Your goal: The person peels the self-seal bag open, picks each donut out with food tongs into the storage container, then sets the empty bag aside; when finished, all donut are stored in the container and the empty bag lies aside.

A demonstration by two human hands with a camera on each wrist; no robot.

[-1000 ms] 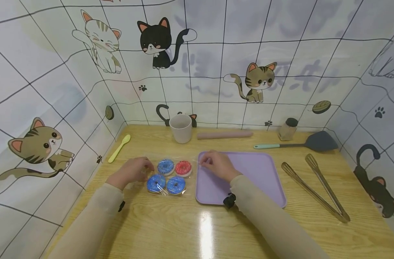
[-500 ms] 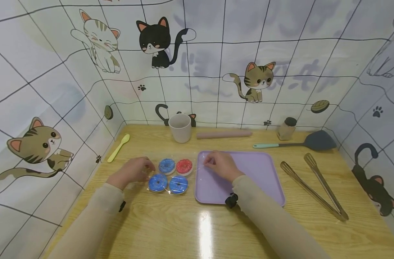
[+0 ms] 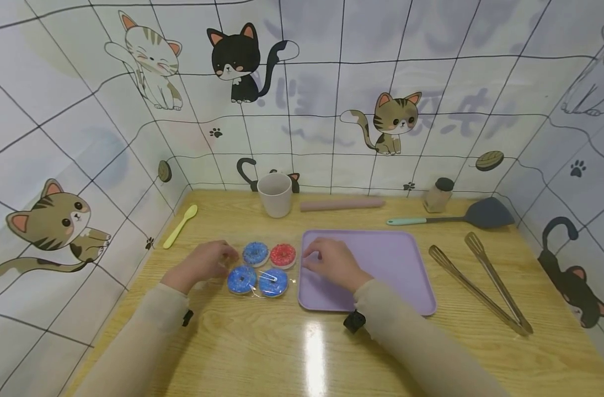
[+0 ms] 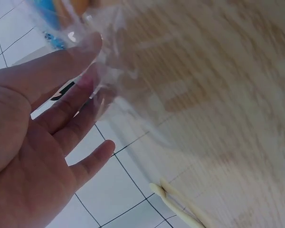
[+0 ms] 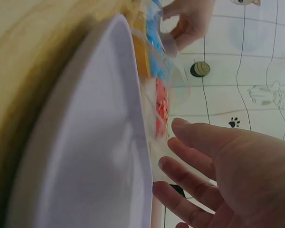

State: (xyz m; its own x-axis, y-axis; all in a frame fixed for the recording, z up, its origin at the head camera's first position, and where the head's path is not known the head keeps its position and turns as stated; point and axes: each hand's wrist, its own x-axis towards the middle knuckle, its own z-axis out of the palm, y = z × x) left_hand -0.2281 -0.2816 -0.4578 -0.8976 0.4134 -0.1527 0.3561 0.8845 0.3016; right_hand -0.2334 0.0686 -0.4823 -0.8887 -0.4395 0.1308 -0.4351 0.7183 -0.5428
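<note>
A clear plastic bag (image 3: 262, 270) lies on the wooden table and holds three blue donuts (image 3: 241, 279) and one red donut (image 3: 283, 255). My left hand (image 3: 217, 259) is at the bag's left edge. In the left wrist view its fingers (image 4: 80, 52) are straight and their tips touch the crinkled plastic (image 4: 114, 66). My right hand (image 3: 321, 258) hovers over the left end of the purple tray (image 3: 391, 270), just right of the bag. In the right wrist view that hand (image 5: 218, 166) has spread fingers holding nothing, close to the red donut (image 5: 161, 107) and the tray's rim (image 5: 133, 109).
Along the back wall stand a white cup (image 3: 275, 194), a pink rolling pin (image 3: 341, 204), a small shaker (image 3: 439, 195) and a dark spatula (image 3: 460, 218). Metal tongs (image 3: 480, 286) lie right of the tray, and a yellow-green spoon (image 3: 180, 226) lies at the left.
My right hand has slid a little down and left along the tray's left end, and its fingers now look spread. The left hand and the donut bag have barely moved.
</note>
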